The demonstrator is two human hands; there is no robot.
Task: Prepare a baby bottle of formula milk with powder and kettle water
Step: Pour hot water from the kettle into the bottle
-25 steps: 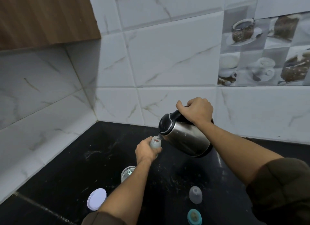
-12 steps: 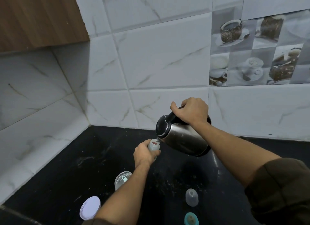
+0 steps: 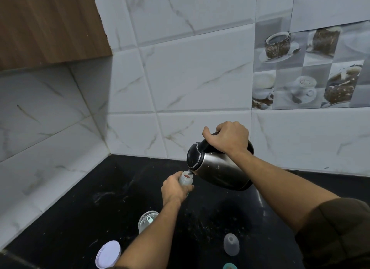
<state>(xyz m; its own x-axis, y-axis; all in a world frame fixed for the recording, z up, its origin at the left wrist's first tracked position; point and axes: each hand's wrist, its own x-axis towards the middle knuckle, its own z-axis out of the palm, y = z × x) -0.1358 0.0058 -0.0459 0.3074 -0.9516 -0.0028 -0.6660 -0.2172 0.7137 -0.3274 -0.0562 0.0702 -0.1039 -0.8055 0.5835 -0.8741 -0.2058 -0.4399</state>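
Right hand [image 3: 228, 140] had a clenched grip on the tilted kettle [image 3: 218, 166], spout right at the bottle [image 3: 185, 179] mouth, center frame. Left hand [image 3: 174, 188] gripped that bottle over the black bench [image 3: 84, 208].

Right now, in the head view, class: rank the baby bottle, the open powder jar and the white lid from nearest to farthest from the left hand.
1. Baby bottle: held in the left hand.
2. Open powder jar: below the hand, beside the forearm.
3. White lid: flat on the counter, bottom left.
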